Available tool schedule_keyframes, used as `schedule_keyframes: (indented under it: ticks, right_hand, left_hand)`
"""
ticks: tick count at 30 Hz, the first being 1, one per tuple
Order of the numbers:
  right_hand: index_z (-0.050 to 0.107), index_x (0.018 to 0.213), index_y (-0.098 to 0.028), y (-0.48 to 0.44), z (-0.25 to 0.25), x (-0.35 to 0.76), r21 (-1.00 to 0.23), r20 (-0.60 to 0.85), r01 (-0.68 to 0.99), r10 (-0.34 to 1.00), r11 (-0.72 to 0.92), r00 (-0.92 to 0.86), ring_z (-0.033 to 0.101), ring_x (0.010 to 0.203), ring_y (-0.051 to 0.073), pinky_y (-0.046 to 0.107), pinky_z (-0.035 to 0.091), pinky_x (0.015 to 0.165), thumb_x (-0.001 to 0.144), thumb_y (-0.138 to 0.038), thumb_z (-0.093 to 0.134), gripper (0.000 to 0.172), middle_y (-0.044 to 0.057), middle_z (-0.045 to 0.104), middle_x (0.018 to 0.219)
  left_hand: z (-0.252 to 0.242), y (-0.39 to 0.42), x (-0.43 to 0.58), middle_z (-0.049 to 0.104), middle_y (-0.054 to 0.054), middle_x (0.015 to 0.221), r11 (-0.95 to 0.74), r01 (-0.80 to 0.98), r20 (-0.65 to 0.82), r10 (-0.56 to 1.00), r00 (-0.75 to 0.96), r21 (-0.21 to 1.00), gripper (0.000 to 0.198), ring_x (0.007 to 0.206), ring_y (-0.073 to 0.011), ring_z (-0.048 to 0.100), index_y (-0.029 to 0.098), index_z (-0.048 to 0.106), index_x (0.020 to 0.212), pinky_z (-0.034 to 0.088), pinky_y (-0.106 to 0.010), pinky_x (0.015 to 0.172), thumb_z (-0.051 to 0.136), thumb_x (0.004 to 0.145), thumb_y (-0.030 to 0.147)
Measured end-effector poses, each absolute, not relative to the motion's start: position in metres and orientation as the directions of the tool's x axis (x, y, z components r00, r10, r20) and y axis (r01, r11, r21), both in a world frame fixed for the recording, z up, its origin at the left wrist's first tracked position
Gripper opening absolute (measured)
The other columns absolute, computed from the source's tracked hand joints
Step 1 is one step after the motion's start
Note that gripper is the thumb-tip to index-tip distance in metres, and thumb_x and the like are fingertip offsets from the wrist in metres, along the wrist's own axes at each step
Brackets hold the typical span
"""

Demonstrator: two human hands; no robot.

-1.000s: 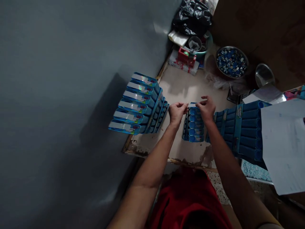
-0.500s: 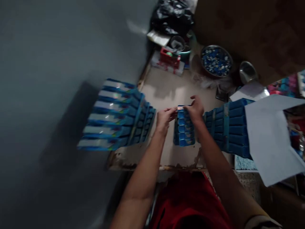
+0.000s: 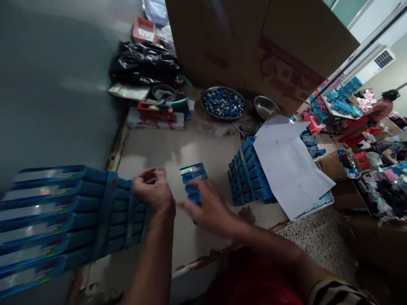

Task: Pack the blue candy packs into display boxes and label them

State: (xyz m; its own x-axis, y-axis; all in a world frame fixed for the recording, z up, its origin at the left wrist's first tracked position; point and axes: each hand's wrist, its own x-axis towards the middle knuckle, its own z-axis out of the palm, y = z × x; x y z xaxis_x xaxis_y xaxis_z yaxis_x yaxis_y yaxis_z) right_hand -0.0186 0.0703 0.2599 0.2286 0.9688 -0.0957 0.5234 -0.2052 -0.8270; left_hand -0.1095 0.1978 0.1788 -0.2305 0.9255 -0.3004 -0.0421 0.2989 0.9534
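A small stack of blue packs stands on the pale tabletop between my hands. Over its near side is my right hand, slightly blurred, with fingers and thumb apart and nothing held. My left hand is beside the large banded stack of blue packs at the left; its fingers are curled in towards the thumb, and whatever may be in them is too small or hidden to make out. To the right stands another banded stack of blue packs, partly covered by a white sheet.
At the back are a metal bowl of blue and white pieces, a second metal bowl, a red holder and a black plastic bag. A large cardboard box stands behind. Farther right, a person sits among goods.
The view has swung right. My left hand has left the small stack and is beside the large left stack. My right hand has come off the top of the small stack, fingers apart.
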Motion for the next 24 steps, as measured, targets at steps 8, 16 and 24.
schedule_keyframes:
  ticks: [8, 16, 24]
  right_hand:
    - [0.072, 0.099, -0.023, -0.063, 0.450, 0.082, -0.664, 0.267, 0.666, 0.940, 0.341, -0.214, 0.066, 0.068, 0.011, 0.024, 0.051, 0.068, 0.104, -0.030, 0.068, 0.009, -0.003, 0.075, 0.078]
    - [0.076, 0.125, -0.023, -0.001, 0.406, 0.278, -0.147, 0.242, 0.979, 0.965, 0.139, -0.100, 0.062, 0.115, 0.030, 0.049, 0.053, 0.102, 0.093, -0.014, 0.068, 0.034, 0.013, 0.070, 0.130]
    - [0.075, 0.132, -0.020, -0.021, 0.342, 0.285, -0.246, 0.259, 0.961, 0.964, 0.127, -0.062, 0.057, 0.118, 0.031, 0.050, 0.055, 0.105, 0.103, -0.016, 0.052, 0.037, 0.015, 0.069, 0.130]
  left_hand:
    - [0.325, 0.190, 0.046, 0.078, -0.006, 0.112, -0.553, -0.032, 0.510, 0.743, 0.433, 0.833, 0.042, 0.098, -0.0211, 0.070, 0.021, 0.075, 0.118, 0.058, -0.035, 0.089, 0.087, 0.078, 0.023]
    - [0.309, 0.163, 0.043, 0.079, -0.005, 0.123, -0.832, 0.042, 0.572, 0.415, 0.707, 0.553, 0.034, 0.120, -0.0270, 0.067, 0.027, 0.084, 0.086, 0.054, -0.048, 0.107, 0.057, 0.086, 0.005]
    - [0.336, 0.162, 0.072, 0.077, -0.013, 0.120, -0.718, 0.430, 0.332, 0.657, 0.677, 0.547, 0.038, 0.115, -0.0353, 0.069, 0.019, 0.076, 0.119, 0.052, -0.048, 0.104, 0.080, 0.084, 0.034]
